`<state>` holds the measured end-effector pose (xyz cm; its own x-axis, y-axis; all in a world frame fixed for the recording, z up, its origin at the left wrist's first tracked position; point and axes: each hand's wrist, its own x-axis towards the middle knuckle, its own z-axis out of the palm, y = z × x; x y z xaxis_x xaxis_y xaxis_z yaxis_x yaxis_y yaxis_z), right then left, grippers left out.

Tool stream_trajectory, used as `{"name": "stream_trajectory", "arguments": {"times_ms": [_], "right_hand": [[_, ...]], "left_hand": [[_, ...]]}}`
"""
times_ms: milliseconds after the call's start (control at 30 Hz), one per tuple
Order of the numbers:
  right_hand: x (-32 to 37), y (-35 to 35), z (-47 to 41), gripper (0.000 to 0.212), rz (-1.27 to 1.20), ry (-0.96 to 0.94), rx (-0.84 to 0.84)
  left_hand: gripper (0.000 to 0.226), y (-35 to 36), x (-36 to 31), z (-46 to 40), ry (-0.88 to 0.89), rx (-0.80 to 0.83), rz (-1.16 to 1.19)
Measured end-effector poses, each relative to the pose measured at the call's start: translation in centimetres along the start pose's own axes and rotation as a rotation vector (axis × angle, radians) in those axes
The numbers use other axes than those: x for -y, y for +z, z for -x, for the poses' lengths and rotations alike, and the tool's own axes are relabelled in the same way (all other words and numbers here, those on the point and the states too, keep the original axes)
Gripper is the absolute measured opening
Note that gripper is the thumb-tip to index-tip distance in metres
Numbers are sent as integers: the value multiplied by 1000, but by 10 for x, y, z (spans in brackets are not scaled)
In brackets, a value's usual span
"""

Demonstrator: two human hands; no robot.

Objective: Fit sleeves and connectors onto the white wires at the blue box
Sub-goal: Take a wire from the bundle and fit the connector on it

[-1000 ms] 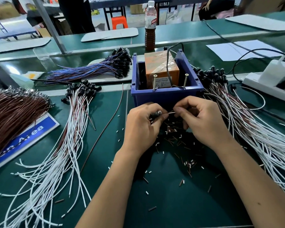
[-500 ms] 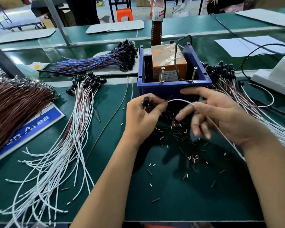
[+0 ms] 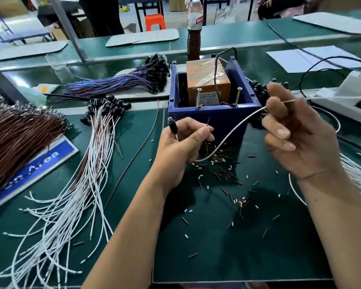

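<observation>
1. The hands have drawn apart since a second ago; left hand grips a black connector, right hand pinches the white wire stretched between them.
2. Wire hangs just near the blue box; this piece looks fitted, ready for the left pile.

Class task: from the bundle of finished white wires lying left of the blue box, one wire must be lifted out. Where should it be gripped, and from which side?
Pinch one wire of the bundle by its black connector, coming from above at the far end. The connectors there are thick, rigid and bunched together, while the near ends fan out, thin and crossed over one another, so they probably tangle.
</observation>
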<state>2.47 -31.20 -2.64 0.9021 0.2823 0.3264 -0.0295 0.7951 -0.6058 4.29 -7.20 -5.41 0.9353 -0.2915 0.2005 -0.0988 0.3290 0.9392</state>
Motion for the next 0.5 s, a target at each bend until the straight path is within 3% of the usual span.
{"name": "stream_trajectory", "arguments": {"times_ms": [67, 167, 267, 367, 500], "right_hand": [[-1, -3, 1, 48, 194, 8, 0], [-9, -3, 3, 42, 461, 100, 71], [-22, 2, 3, 44, 774, 349, 206], [-39, 12, 3, 41, 978, 557, 286], [-50, 21, 4, 43, 1064, 658, 263]], "left_hand": [[7, 1, -5, 2, -6, 73, 99], [12, 1, -11, 5, -2, 195, 199], [17, 3, -13, 5, -7, 283, 221], [15, 4, -10, 5, -25, 268, 174], [16, 2, -8, 2, -45, 173, 126]]}}
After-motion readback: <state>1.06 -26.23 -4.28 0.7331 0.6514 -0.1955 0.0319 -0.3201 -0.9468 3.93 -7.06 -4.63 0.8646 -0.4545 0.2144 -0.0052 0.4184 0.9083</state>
